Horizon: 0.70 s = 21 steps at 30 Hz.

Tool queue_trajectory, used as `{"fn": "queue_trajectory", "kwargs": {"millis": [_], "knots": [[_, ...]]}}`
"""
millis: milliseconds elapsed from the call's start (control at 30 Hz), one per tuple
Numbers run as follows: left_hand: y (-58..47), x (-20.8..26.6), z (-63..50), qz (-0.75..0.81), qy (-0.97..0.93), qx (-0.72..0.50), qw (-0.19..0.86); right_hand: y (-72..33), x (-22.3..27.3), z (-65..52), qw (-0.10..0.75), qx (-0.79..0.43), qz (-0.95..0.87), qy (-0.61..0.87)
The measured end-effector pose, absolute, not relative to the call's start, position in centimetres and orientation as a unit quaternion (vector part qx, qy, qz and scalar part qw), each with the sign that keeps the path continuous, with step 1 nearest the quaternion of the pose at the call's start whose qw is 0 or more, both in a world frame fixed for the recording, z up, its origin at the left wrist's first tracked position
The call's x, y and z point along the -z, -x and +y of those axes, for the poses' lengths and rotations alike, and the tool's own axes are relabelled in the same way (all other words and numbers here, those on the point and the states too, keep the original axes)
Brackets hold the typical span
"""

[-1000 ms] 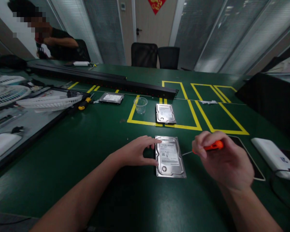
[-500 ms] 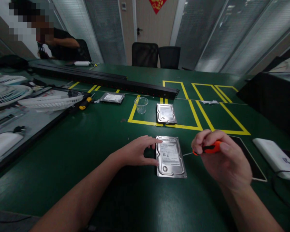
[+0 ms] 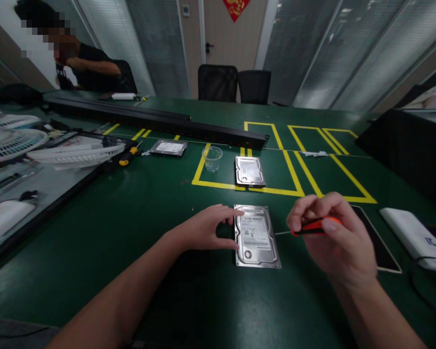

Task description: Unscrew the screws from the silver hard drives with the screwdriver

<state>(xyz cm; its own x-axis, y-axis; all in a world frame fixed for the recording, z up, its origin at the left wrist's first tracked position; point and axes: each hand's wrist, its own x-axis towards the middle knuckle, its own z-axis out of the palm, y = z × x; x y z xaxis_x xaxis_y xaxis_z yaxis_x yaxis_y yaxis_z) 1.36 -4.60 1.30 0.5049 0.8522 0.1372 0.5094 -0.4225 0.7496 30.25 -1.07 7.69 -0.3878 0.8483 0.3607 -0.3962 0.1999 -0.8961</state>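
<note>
— Green covers the whole table (image 3: 94,232), with yellow tape boxes farther back. What is on the left?

— On the left is the left hand (image 3: 203,229). Its fingers are spread a little, and the fingertips touch the left edge of the hard drive (image 3: 256,236).

— How does the drive lie?

— It lies flat in the middle, between both hands. Its long side points away from the person.

— And on the right?

— On the right, the right hand (image 3: 330,237) is curled shut around an orange screwdriver (image 3: 312,226). The thin metal tip points left, toward the drive's right edge. It looks very close, but I cannot tell if it touches.

— Which hand is nearer?

— The left one. It is already on the drive.
</note>
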Motion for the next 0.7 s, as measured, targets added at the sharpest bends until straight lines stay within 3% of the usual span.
{"fn": "queue_trajectory", "kwargs": {"millis": [700], "knots": [[-1.44, -1.26, -4.55, 0.42, -0.804, -0.266, 0.327, -30.51, -7.64, -1.02, 0.505, -0.6, -0.589, 0.196]]}}
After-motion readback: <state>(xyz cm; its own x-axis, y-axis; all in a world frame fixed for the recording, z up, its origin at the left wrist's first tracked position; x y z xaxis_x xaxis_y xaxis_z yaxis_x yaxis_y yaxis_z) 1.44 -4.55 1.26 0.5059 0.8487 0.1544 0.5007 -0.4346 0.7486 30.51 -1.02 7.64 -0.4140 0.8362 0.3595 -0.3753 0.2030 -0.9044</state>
